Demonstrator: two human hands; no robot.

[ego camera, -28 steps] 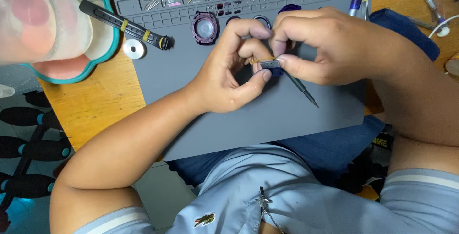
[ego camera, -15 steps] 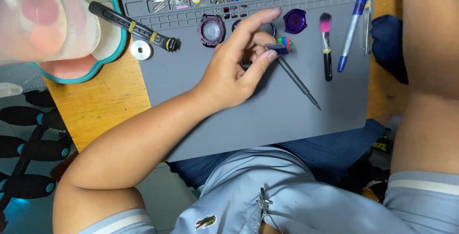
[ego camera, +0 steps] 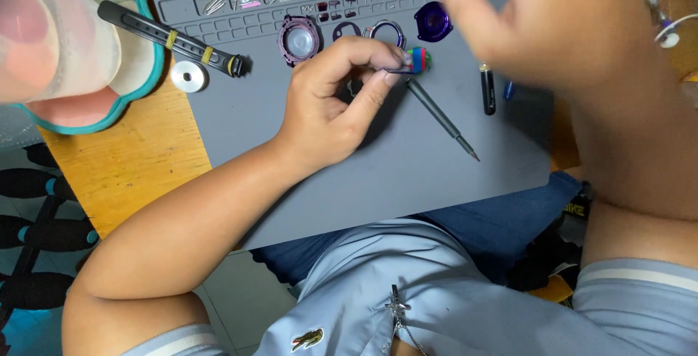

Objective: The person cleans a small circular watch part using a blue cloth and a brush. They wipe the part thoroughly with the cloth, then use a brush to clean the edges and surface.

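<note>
Light blue polo shirt (ego camera: 451,290), striped sleeve cuffs

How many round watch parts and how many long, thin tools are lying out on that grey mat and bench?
Round parts: 4 - purple-rimmed case with clear crystal, dark metal ring, deep purple cap, white disc.
Long tools and straps: 3 - grey screwdriver, black watch strap, black pen-like tool.
Total: 7

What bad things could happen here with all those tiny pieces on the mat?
1. The left hand pinches a small part against the screwdriver; it might slip and roll off the grey mat.
2. The right hand is raised above the mat, blurred; it could knock the purple round case or the black pen.
3. The silver disc lies near the mat's edge and could get brushed away.
</note>
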